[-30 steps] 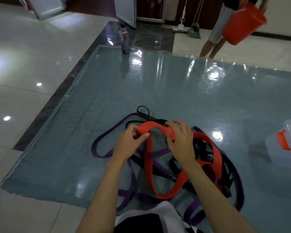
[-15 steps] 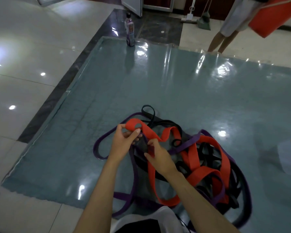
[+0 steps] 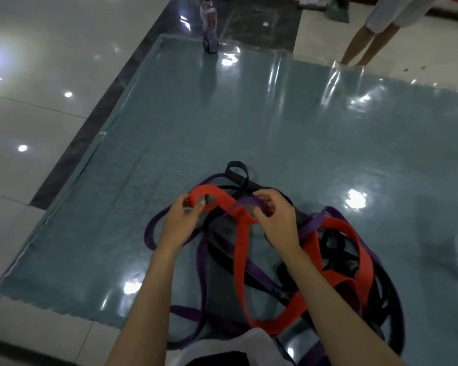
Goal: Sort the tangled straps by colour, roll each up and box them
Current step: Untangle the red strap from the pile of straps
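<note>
Left hand: your left hand [image 3: 181, 221] is raised over the near half of the mat, thumb and fingers pinching a small loop of the red strap [image 3: 242, 249] at its far-left end.
Right hand: your right hand [image 3: 276, 219] sits just right of it, fingers curled and pinching the purple strap [image 3: 312, 222] where it crosses the red one; whether it also grips the red, you cannot tell.
Forearms: both reach in from the near edge, the right one crossing over the tangle.
Straps: red, purple and black strap [image 3: 237, 171] lie knotted together on the mat's near-right part; a black loop pokes out on the far side of the pile, and purple loops trail toward the near edge.
Surface: a blue-grey mat [image 3: 169, 133] under glossy clear film, laid on pale polished floor tiles [image 3: 37, 75] with a dark stone strip along the mat's left edge.
Around: a bottle [image 3: 209, 25] with a purple label stands at the mat's far-left corner. A second person's legs [image 3: 360, 43] stand just beyond the far edge.
Right edge: a pale, blurred shape sits there, unclear what.
In the way: your right forearm hides part of the tangle.
</note>
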